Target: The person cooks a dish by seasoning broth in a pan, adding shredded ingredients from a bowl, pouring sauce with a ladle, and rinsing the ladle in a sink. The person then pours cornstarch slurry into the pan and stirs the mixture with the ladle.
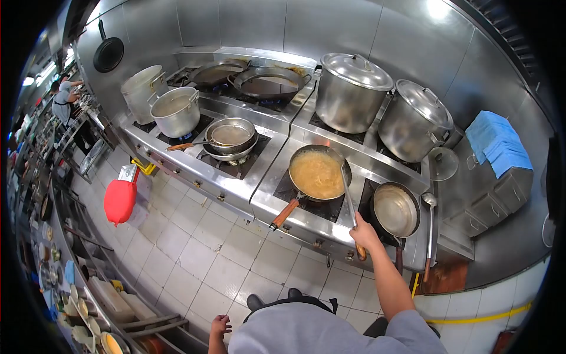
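Note:
My right hand (364, 232) is wrapped round the wooden-ended handle of a long metal cooking utensil (349, 194). The utensil's far end reaches into a frying pan (293, 159) of cloudy yellow-brown liquid (318, 174), so its head is hidden. That pan sits on a front burner, its wooden handle (285, 213) pointing toward me and untouched. Just right of my right hand is a second pan (396, 209) with a dark rim and pale inside. Low beside my body hangs my left hand (221, 325), fingers loosely bent and somewhat apart, with nothing visible in it.
Two lidded stockpots (354, 94) stand behind the frying pan. Leftward are wide woks (268, 85), a tall pot (177, 112) and a strainer (231, 133) over stacked pans. A ladle (430, 203) lies at right. A red-covered object (121, 199) and a distant person (62, 106) are left.

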`<state>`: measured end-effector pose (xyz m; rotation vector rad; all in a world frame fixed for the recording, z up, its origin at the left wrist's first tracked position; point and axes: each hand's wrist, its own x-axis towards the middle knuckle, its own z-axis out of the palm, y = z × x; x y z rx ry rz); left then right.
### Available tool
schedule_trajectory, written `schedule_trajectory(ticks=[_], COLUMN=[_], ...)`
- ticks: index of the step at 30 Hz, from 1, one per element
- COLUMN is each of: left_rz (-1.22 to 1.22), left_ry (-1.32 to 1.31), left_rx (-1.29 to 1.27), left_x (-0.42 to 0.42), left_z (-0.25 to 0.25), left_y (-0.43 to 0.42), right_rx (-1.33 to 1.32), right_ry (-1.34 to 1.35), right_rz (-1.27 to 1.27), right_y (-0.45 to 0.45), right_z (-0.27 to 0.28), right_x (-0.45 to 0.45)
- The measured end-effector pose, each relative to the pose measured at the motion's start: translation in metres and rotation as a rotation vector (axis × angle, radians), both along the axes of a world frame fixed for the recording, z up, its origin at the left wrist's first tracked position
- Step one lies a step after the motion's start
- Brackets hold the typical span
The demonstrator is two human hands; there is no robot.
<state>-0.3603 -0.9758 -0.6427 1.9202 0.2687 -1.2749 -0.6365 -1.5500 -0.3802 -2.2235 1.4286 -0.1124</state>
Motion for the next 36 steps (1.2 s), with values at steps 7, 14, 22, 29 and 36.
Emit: schedule_trajectory(ticks=[7, 14, 22, 29, 36], left_rz=[-0.05, -0.028, -0.046, -0.052, 0.016], left_ry=[-0.003, -0.004, -0.015, 0.014, 0.023], left_rx=[-0.001, -0.031, -0.003, 0.017, -0.014], left_x=[0.0, 0.004, 0.001, 0.0, -0.003], left_z=[0.006, 0.004, 0.004, -0.002, 0.003], left_y=[-0.007, -0.015, -0.008, -0.004, -0.011], right_rx=[1.097, 1.388, 0.848, 0.658, 0.576], right_ry=[-1.108, -1.419, -0.987, -0.958, -0.926], right_rz=[-0.316, -0.158, -0.123, -0.121, -0.084], right_y=[0.045, 0.073, 0.078, 0.058, 0.028], right_z=[0.004, 0.016, 0.06, 0.091, 0.079], right_x=[0.014, -0.002, -0.023, -0.032, -0.028])
